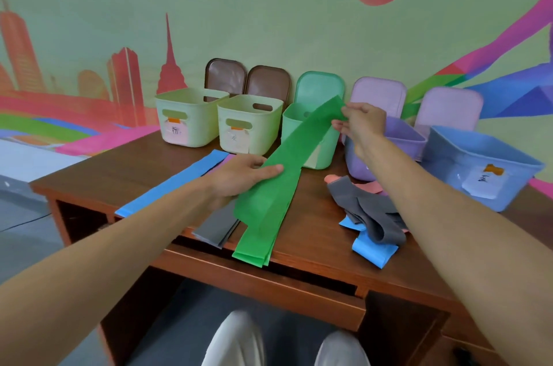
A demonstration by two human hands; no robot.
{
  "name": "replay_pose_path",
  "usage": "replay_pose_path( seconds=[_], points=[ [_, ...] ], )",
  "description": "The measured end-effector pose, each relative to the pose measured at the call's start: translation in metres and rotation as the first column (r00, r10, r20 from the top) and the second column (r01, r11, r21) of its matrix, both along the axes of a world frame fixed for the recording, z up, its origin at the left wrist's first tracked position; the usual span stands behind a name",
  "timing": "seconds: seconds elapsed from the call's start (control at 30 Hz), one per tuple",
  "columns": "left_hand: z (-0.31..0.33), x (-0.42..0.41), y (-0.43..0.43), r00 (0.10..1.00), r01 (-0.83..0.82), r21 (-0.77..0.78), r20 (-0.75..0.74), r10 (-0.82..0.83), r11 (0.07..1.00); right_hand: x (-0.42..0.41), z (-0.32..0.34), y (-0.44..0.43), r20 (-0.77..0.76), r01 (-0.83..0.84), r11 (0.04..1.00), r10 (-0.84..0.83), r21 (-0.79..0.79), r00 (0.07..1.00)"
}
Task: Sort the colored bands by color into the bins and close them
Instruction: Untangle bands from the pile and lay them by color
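The sorting is judged to be at an early stage: a long green band (269,201) is stretched across the desk (119,168) toward the green bin (326,147). Its far end is pinched by the right hand (362,123) just above that bin, and its middle is touched by the straight fingers of the left hand (239,174). A blue band (173,183), a grey band (214,229) and a heap of bands (374,216) are left unsorted on the desk. No bin is closed, the lids (318,87) being propped behind, and the bins' contents cannot be seen.
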State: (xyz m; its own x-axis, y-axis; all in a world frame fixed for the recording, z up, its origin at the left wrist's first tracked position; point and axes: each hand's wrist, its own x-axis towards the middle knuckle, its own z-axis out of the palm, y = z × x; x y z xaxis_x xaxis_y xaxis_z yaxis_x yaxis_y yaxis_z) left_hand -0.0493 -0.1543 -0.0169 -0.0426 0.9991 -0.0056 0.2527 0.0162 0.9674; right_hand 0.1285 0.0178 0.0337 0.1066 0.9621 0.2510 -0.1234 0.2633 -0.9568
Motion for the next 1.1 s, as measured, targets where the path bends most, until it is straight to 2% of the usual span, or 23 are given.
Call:
replay_pose_path(
  seconds=[0.07, 0.13, 0.2, 0.23, 0.3, 0.33, 0.4, 0.5, 0.57, 0.8, 0.93, 1.1],
  points=[
    [-0.004, -0.002, -0.004, 1.000, -0.003, -0.030, 0.010, 0.003, 1.000, -0.005, -0.004, 0.003, -0.056, -0.055, 0.994, 0.050, -0.091, 0.997],
    [-0.010, -0.003, -0.009, 1.000, -0.008, -0.071, 0.026, 0.010, 0.997, -0.012, -0.010, 0.006, -0.051, -0.069, 0.989, 0.063, -0.131, 0.997],
    [-0.016, -0.006, -0.012, 0.998, 0.003, -0.118, 0.068, 0.005, 0.993, -0.020, -0.017, 0.005, 0.063, -0.046, 0.993, 0.053, -0.112, 0.997],
    [-0.020, -0.007, -0.013, 0.994, 0.028, -0.140, 0.107, -0.013, 0.990, -0.023, -0.022, 0.006, 0.188, -0.021, 0.997, 0.034, -0.073, 0.982],
    [-0.025, -0.012, -0.011, 0.984, 0.087, -0.168, 0.169, -0.058, 0.982, -0.030, -0.033, 0.008, 0.492, -0.010, 0.998, -0.024, 0.065, 0.870],
    [-0.028, -0.013, -0.010, 0.980, 0.103, -0.182, 0.185, -0.069, 0.978, -0.032, -0.038, 0.009, 0.596, -0.035, 0.992, -0.047, 0.125, 0.802],
    [-0.033, -0.015, -0.008, 0.983, 0.106, -0.210, 0.169, -0.071, 0.972, -0.037, -0.049, 0.018, 0.720, -0.088, 0.978, -0.079, 0.191, 0.689],
    [-0.043, -0.016, -0.006, 0.996, 0.077, -0.267, 0.055, -0.065, 0.961, -0.041, -0.067, 0.038, 0.817, -0.121, 0.971, -0.104, 0.208, 0.568],
    [-0.048, -0.019, -0.005, 0.999, 0.044, -0.283, 0.011, -0.043, 0.958, -0.047, -0.079, 0.048, 0.853, -0.144, 0.972, -0.085, 0.184, 0.515],
    [-0.053, -0.025, -0.001, 1.000, -0.015, -0.352, 0.020, 0.023, 0.936, -0.066, -0.104, 0.059, 0.906, -0.248, 0.953, -0.058, 0.176, 0.419],
    [-0.054, -0.023, 0.004, 1.000, -0.009, -0.396, 0.009, 0.013, 0.918, -0.066, -0.116, 0.068, 0.918, -0.232, 0.965, -0.021, 0.122, 0.396],
    [-0.049, -0.021, 0.011, 1.000, 0.020, -0.409, -0.010, -0.027, 0.912, -0.070, -0.119, 0.074, 0.912, -0.214, 0.970, -0.017, 0.114, 0.409]
  ],
)
